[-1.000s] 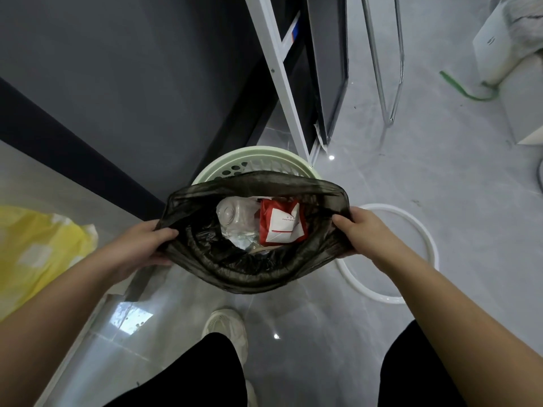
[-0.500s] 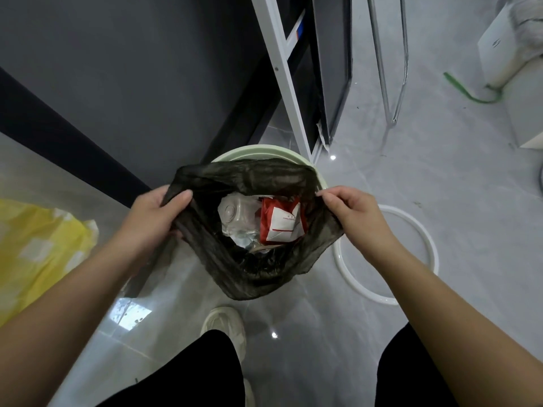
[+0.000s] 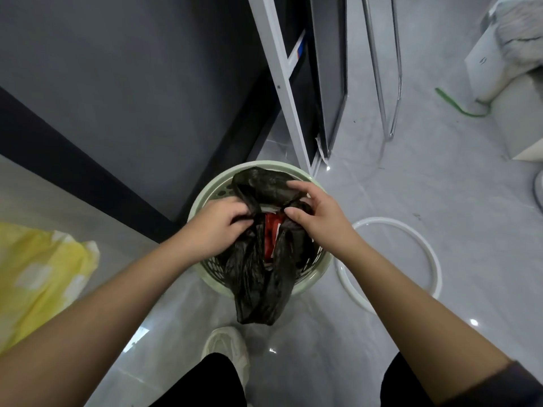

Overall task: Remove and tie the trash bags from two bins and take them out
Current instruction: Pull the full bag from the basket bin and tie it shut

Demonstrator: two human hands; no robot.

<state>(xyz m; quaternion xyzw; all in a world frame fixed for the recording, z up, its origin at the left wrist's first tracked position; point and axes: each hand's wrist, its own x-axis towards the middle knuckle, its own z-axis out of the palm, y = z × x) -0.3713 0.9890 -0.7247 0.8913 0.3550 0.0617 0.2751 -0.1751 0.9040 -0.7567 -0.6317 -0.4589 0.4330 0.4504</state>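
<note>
A dark, half-clear trash bag (image 3: 258, 292) hangs over the pale green perforated bin (image 3: 214, 183) on the floor. My left hand (image 3: 219, 224) pinches the bag's left top edge. My right hand (image 3: 316, 215) grips the right top edge, with a loose flap of the bag (image 3: 264, 183) bunched behind its fingers. The two hands are close together over the bin, and the bag's mouth is nearly shut. A red and white packet (image 3: 271, 236) shows through the narrow gap between them.
A white plastic ring (image 3: 423, 245) lies on the floor right of the bin. A yellow bag (image 3: 38, 277) sits at the left. A dark wall and a white frame post (image 3: 282, 83) stand behind the bin. My shoe (image 3: 226, 348) is just below the bag.
My hands have come together from the wide-open bag mouth, drawing its edges to the middle. The bag now sits lower over the bin, and most of its contents are hidden.
</note>
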